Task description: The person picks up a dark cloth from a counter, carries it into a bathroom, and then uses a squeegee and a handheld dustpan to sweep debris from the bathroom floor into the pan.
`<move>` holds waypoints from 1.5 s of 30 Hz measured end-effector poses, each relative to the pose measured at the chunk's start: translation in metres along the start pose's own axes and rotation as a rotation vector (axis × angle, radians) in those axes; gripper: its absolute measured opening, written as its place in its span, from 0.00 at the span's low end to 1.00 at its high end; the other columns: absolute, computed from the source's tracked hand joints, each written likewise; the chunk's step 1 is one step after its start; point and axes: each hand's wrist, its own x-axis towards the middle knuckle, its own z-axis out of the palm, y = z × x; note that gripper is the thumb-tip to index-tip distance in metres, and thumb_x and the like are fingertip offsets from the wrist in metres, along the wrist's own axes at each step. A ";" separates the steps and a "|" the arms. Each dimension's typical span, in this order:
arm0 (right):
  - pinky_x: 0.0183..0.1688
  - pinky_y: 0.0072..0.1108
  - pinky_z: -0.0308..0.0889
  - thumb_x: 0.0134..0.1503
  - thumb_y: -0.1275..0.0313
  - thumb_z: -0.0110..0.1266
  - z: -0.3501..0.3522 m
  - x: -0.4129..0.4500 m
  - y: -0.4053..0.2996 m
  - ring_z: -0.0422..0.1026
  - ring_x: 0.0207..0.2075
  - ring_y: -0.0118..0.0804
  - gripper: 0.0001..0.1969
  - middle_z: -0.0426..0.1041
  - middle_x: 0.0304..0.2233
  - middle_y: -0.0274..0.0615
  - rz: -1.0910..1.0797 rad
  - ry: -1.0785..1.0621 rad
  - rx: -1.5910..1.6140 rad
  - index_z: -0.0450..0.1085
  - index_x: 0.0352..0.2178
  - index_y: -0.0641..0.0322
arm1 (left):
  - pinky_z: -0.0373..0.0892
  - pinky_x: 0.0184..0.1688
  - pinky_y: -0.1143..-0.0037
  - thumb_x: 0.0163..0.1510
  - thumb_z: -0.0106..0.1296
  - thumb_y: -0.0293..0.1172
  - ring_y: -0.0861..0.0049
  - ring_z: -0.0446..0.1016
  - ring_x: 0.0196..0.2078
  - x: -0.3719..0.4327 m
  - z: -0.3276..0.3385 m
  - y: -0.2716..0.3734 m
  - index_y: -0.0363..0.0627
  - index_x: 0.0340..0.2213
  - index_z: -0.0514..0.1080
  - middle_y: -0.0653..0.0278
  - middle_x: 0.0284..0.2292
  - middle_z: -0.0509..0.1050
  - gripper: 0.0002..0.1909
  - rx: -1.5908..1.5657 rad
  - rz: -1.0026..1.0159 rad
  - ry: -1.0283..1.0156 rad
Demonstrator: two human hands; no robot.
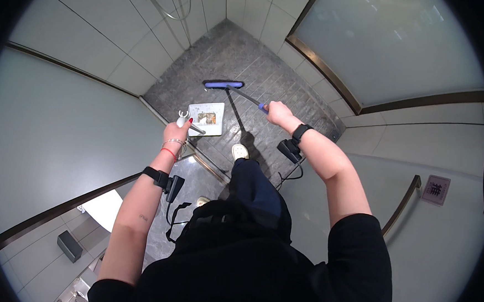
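Observation:
My right hand (278, 113) is closed around the handle of a broom (224, 84), whose purple head with dark bristles rests on the grey tiled floor of a shower area. In my left hand (177, 131) is the upright handle of a white long-handled dustpan (215, 129). The dustpan stands on the floor nearer to me than the broom head, a little to its left. Some brown and whitish debris (207, 117) lies inside it, beside a row of comb teeth. A small pale bit lies on the floor by the broom head's left end.
Frosted glass panels with dark metal frames stand left (56, 127) and upper right (390, 43). At right is a glass door with a metal handle (403, 204). A shower hose (175, 16) hangs at the upper left wall. A threshold strip (209, 168) crosses the floor near my feet.

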 end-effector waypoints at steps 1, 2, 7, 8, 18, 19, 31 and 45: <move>0.39 0.32 0.66 0.43 0.75 0.46 -0.004 -0.007 0.003 0.71 0.36 0.47 0.20 0.71 0.33 0.51 -0.047 -0.017 -0.010 0.68 0.41 0.45 | 0.66 0.33 0.66 0.39 0.51 0.56 0.53 0.72 0.30 0.003 0.005 0.001 0.30 0.23 0.72 0.42 0.23 0.71 0.31 0.001 0.001 -0.009; 0.39 0.32 0.66 0.42 0.75 0.45 -0.009 -0.009 0.010 0.71 0.35 0.48 0.21 0.71 0.33 0.51 -0.025 -0.015 -0.014 0.68 0.41 0.44 | 0.65 0.24 0.70 0.41 0.52 0.52 0.64 0.70 0.21 0.006 0.011 0.002 0.31 0.19 0.70 0.52 0.17 0.69 0.28 0.007 0.052 0.014; 0.36 0.27 0.68 0.41 0.68 0.54 -0.064 -0.025 0.028 0.72 0.33 0.38 0.18 0.73 0.30 0.42 0.076 -0.076 0.126 0.70 0.38 0.41 | 0.65 0.19 0.72 0.42 0.53 0.50 0.70 0.70 0.15 0.011 0.027 0.000 0.32 0.17 0.69 0.57 0.13 0.69 0.26 0.076 0.136 0.046; 0.35 0.27 0.68 0.41 0.67 0.55 -0.066 -0.028 0.028 0.73 0.33 0.38 0.19 0.73 0.29 0.42 0.116 -0.114 0.186 0.70 0.38 0.41 | 0.65 0.20 0.71 0.41 0.52 0.50 0.69 0.71 0.17 0.010 0.029 0.000 0.31 0.17 0.70 0.55 0.13 0.69 0.26 0.082 0.116 0.060; 0.38 0.32 0.67 0.41 0.72 0.50 0.025 -0.031 -0.004 0.71 0.35 0.47 0.10 0.72 0.29 0.51 -0.031 -0.015 0.107 0.72 0.28 0.60 | 0.67 0.31 0.67 0.39 0.52 0.52 0.57 0.73 0.27 0.010 0.035 -0.003 0.32 0.22 0.73 0.46 0.20 0.72 0.27 0.023 0.119 -0.002; 0.38 0.32 0.67 0.41 0.72 0.50 0.012 -0.037 -0.007 0.71 0.35 0.47 0.10 0.72 0.29 0.51 -0.008 -0.012 0.110 0.72 0.28 0.60 | 0.67 0.29 0.67 0.39 0.53 0.50 0.60 0.74 0.25 0.015 0.033 -0.013 0.33 0.22 0.73 0.47 0.19 0.72 0.25 -0.018 0.108 -0.008; 0.35 0.30 0.69 0.39 0.72 0.51 0.045 -0.086 -0.022 0.72 0.32 0.46 0.11 0.72 0.28 0.50 0.073 0.078 0.183 0.73 0.28 0.58 | 0.63 0.14 0.74 0.42 0.55 0.47 0.74 0.67 0.11 -0.007 0.028 0.009 0.31 0.17 0.68 0.58 0.12 0.68 0.25 -0.116 0.046 -0.050; 0.22 0.19 0.65 0.39 0.72 0.56 0.012 -0.124 0.068 0.70 0.18 0.24 0.20 0.73 0.19 0.38 0.297 0.027 0.616 0.70 0.39 0.47 | 0.62 0.13 0.75 0.43 0.54 0.49 0.76 0.67 0.10 -0.017 0.023 0.004 0.33 0.13 0.67 0.60 0.10 0.67 0.26 -0.122 0.079 -0.078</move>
